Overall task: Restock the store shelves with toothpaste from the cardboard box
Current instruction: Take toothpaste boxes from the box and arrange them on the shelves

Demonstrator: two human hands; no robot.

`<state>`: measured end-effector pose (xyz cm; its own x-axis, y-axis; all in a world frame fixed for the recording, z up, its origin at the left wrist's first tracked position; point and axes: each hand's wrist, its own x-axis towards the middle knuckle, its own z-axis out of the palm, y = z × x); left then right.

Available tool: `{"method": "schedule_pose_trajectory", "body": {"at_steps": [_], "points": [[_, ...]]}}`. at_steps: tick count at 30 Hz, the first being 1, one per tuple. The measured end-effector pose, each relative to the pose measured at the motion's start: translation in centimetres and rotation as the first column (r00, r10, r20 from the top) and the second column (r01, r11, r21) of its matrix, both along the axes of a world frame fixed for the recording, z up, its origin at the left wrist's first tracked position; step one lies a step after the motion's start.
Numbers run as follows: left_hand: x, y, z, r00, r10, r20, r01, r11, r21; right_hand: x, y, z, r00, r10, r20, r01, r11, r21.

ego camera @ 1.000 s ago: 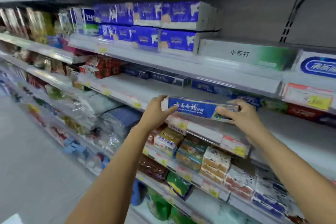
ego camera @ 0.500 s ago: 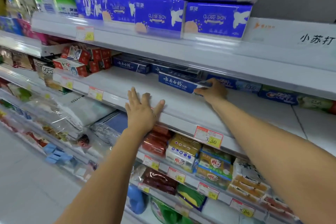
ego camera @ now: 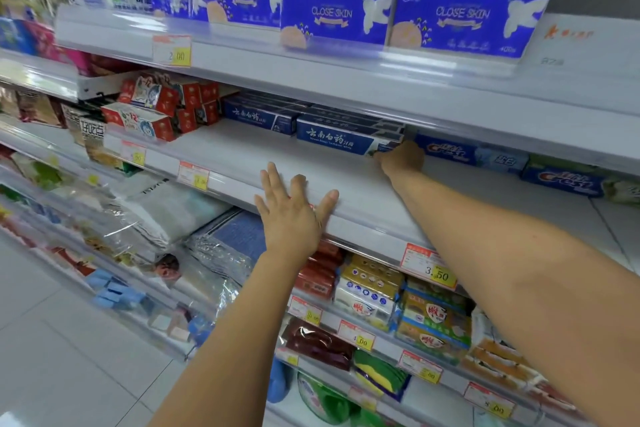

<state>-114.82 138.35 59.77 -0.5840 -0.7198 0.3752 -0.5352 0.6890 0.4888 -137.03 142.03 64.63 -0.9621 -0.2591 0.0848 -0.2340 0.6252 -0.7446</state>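
Observation:
A blue toothpaste box [ego camera: 341, 140] with white lettering lies on the white middle shelf [ego camera: 249, 163], in front of a stack of like blue boxes [ego camera: 259, 113]. My right hand [ego camera: 401, 159] reaches deep into the shelf and holds the box's right end. My left hand [ego camera: 294, 211] rests flat on the shelf's front edge, fingers spread, holding nothing. The cardboard box is out of view.
Blue Crest boxes [ego camera: 450, 151] lie right of my right hand. Red small boxes [ego camera: 156, 111] sit at the shelf's left. Blue tissue packs [ego camera: 336, 7] fill the shelf above. Soap and packets [ego camera: 374, 291] fill the shelves below. Price tags [ego camera: 429, 269] hang on the edges.
The toothpaste box went from the air at the shelf front to the back of the shelf. My left hand let go and laid itself flat on the shelf edge.

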Motion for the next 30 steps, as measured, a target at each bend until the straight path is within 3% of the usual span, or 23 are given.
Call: {"method": "schedule_pose_trajectory", "body": {"at_steps": [13, 19, 21, 24, 26, 30], "points": [[0.1, 0.4, 0.4, 0.996, 0.029, 0.085, -0.028, 1.0, -0.014, 0.8, 0.5, 0.1, 0.999, 0.049, 0.014, -0.048, 0.998, -0.043], [0.1, 0.8, 1.5, 0.984, 0.031, 0.174, -0.038, 0.999, 0.037, 4.8, 3.8, 1.9, 0.964, 0.261, 0.055, -0.257, 0.964, -0.069], [0.5, 1.6, 1.9, 0.995, -0.003, 0.104, -0.003, 0.998, 0.056, 8.2, 7.0, 2.3, 0.922, 0.382, -0.069, -0.387, 0.917, -0.099], [1.2, 5.2, 2.1, 0.96, -0.203, -0.194, 0.216, 0.975, 0.049, 12.7, 13.4, 2.7, 0.867, 0.424, -0.262, -0.472, 0.867, -0.158], [1.9, 9.2, 1.7, 0.891, -0.327, -0.317, 0.352, 0.936, 0.024, 14.4, 17.9, 2.8, 0.847, 0.468, -0.252, -0.52, 0.828, -0.211], [3.0, 17.3, -0.8, 0.813, -0.445, -0.376, 0.497, 0.867, 0.047, 15.3, 26.8, 1.0, 0.857, 0.464, -0.226, -0.509, 0.829, -0.231]]}}
